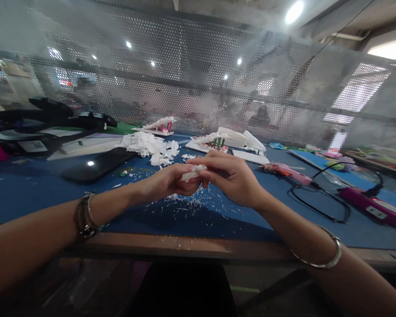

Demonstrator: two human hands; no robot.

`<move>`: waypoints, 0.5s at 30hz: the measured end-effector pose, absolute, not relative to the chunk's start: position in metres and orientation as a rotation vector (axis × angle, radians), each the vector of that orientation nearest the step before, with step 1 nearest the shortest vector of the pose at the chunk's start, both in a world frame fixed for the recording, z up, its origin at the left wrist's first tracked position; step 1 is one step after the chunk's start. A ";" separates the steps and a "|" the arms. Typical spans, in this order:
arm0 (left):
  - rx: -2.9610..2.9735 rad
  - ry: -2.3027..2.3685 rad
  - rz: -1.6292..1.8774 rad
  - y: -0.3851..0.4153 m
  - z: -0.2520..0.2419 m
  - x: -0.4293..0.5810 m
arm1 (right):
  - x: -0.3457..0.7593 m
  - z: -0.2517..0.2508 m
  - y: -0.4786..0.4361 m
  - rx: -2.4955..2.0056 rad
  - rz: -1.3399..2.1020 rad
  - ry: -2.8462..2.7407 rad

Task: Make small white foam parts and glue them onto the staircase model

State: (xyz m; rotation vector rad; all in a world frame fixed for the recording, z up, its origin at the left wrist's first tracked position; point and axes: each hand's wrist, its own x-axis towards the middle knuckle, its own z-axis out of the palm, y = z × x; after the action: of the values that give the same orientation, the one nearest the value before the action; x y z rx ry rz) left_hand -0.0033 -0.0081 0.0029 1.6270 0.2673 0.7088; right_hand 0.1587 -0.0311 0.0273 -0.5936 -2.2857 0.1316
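Between my two hands, above the blue tabletop (128,215), is a small crumpled piece of white tissue paper (193,173). My left hand (174,180) has its fingers curled round the lower side of it. From the right, my right hand (232,176) pinches the same piece with thumb and fingertips. Small white shreds (198,200) lie scattered on the table beneath both hands. Just behind my left hand is a loose heap of crumpled white tissue paper (148,146). A white model with green posts (214,141) stands behind my right hand.
A dark phone (99,165) lies left of the heap. Another white model with red posts (160,126) stands farther back. On the right are a pink glue gun (287,172), its looped black cable (333,215) and a magenta power strip (374,207). A perforated metal screen (191,66) rises behind.
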 end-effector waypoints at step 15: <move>1.750 0.431 0.900 -0.005 -0.003 -0.006 | 0.161 0.026 -0.030 -0.561 0.471 -2.299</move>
State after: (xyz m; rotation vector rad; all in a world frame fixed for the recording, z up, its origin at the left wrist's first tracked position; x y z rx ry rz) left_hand -0.0059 -0.0048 -0.0031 1.7501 0.4315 0.8995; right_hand 0.1605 -0.0305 0.0262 -0.5608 -2.2990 0.4715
